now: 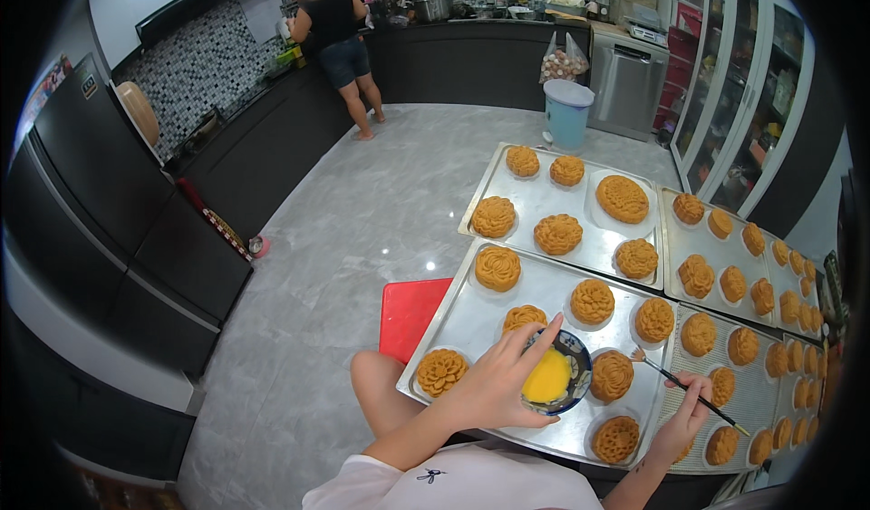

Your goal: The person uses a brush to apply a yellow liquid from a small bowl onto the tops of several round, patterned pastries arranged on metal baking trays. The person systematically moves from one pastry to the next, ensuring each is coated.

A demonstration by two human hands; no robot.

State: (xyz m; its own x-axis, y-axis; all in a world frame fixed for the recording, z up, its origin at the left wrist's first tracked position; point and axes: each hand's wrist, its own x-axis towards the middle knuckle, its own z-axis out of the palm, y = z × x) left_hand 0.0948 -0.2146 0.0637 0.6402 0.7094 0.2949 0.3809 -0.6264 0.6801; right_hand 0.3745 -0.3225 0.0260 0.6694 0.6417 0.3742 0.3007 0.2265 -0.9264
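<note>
My left hand [497,379] grips a small dark patterned bowl [581,365] by its side, above the near metal tray [535,283]. Yellow liquid that looks like beaten egg [548,378] lies in the bowl. Between the fingers of my right hand [681,417] is a thin black-handled brush [700,394], its bristles pointing left. The bristle tip is close to a round molded mooncake [613,376] just right of the bowl; whether they touch, I cannot tell. Another mooncake [654,320] lies just above the brush tip. One mooncake [525,322] is partly hidden behind my left hand.
More trays of mooncakes stand behind [580,193] and to the right [716,274]. A red stool [408,315] is left of the near tray. Across the floor, another person [333,34] stands at the counter. A pale blue bin [568,116] stands beyond the trays, and a dark fridge [109,211] at left.
</note>
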